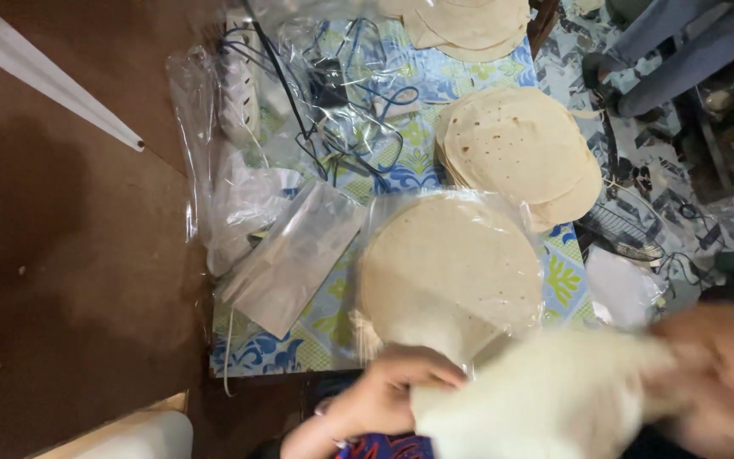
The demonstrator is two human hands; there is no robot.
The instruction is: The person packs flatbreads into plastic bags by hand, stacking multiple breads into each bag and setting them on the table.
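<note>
While a blurred tortilla stretches between my hands at the bottom edge, my left hand pinches its left rim and my right hand grips the other end, just below the bagged stack.

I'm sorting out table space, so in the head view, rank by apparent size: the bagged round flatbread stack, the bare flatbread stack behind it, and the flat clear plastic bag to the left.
1. Bagged round flatbread stack, largest, though nearer the camera.
2. Bare flatbread stack, slightly smaller; too close to be sure.
3. Flat clear plastic bag, smallest.
</note>
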